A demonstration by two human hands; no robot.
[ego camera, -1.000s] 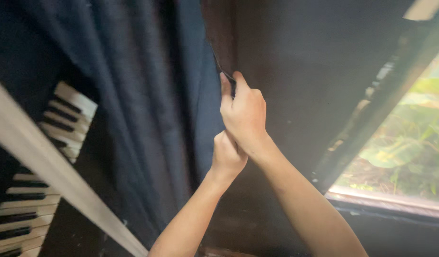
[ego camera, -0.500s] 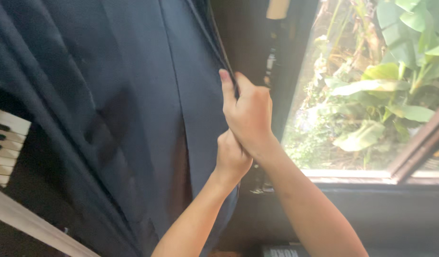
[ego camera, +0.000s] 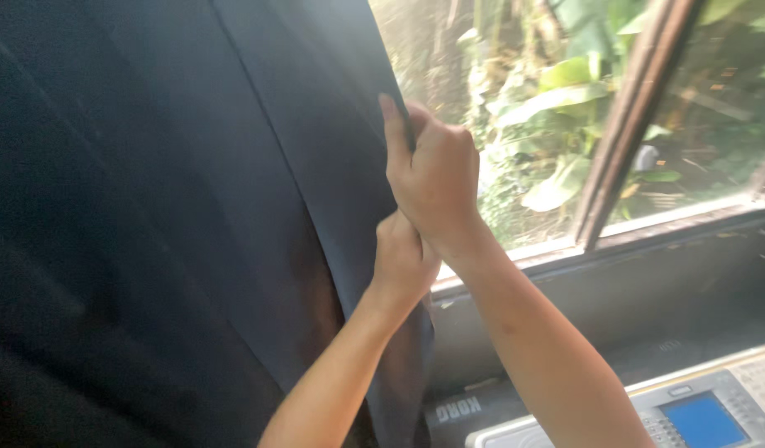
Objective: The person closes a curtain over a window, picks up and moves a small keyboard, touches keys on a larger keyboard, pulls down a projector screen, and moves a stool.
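A dark blue curtain (ego camera: pixel 192 207) hangs over the left part of a window. My right hand (ego camera: pixel 436 174) grips the curtain's right edge, fingers closed around the fabric. Just below it, my left hand (ego camera: pixel 403 257) is also closed on the same edge, touching the right wrist. Both forearms reach up from the bottom of the view.
The window (ego camera: pixel 557 108) with a brown wooden frame (ego camera: pixel 627 124) shows green leafy plants outside. A grey sill and wall (ego camera: pixel 598 282) run below it. An electronic keyboard with a blue screen (ego camera: pixel 698 419) sits at the bottom right.
The curtain edge has moved left with both hands on it, uncovering much more of the window. The piano keys seen at the left have gone out of view.
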